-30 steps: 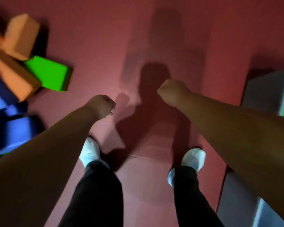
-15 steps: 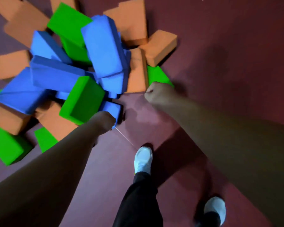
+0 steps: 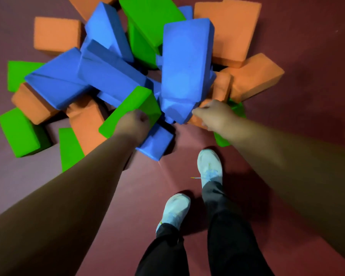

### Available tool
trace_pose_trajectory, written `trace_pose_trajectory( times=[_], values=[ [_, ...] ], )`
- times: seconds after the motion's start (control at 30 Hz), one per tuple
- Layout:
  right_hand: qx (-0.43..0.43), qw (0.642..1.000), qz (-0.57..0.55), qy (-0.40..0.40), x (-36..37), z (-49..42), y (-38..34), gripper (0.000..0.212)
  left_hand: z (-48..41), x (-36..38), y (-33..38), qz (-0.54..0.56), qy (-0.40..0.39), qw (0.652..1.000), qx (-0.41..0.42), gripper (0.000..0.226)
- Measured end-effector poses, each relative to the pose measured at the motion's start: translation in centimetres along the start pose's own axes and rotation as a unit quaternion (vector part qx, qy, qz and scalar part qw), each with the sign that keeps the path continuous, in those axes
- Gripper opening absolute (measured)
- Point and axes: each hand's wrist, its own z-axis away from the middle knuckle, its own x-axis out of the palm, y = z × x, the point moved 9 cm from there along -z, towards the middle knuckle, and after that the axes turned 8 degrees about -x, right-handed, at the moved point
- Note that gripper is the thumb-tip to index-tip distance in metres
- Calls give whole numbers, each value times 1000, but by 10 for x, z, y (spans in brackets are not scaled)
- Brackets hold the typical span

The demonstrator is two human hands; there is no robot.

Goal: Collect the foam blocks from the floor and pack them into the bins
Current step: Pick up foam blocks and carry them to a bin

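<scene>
A pile of blue, green and orange foam blocks lies on the dark red floor (image 3: 307, 96). My left hand (image 3: 133, 124) is a closed fist holding nothing, right over the near end of a green block (image 3: 131, 104). My right hand (image 3: 213, 114) has its fingers curled, knuckles by the lower corner of a tall blue block (image 3: 185, 62); no grip on the block shows. A small blue block (image 3: 155, 142) lies just below my left hand. An orange block (image 3: 255, 74) and a partly hidden green block (image 3: 237, 108) sit beside my right hand.
My two white shoes (image 3: 209, 166) (image 3: 175, 210) stand just in front of the pile. More blocks spread left: a green one (image 3: 18, 130) and an orange one (image 3: 56, 34). No bin is in view. Bare floor lies to the right and behind.
The view swung from bare floor and a grey bin to the block pile and closed in on it. Both fists now reach the pile's near edge. My feet stepped forward.
</scene>
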Motion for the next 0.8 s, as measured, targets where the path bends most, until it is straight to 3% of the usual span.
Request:
trace_pose_trajectory(
  times=[0.13,0.33,0.47,0.6,0.7,0.8],
  values=[
    [-3,1000,-4,29,-11,-29,-1,34,-19,-16,-15,29,42,998,-37,40],
    [-14,998,37,47,-49,-49,-6,73,-26,-26,-9,18,72,995,-67,56],
    [-30,995,-4,93,-83,-70,-18,38,-41,-26,-8,-2,71,992,-101,68],
    [-70,988,-22,137,-95,-89,-32,85,-62,-13,-12,-42,43,993,-104,92],
    [-98,985,-17,144,-99,-101,-47,87,-73,0,-13,-45,-8,992,-116,102],
    [-129,981,-47,138,-100,-113,-73,111,-81,6,-17,-59,-41,990,-122,105]
  ],
)
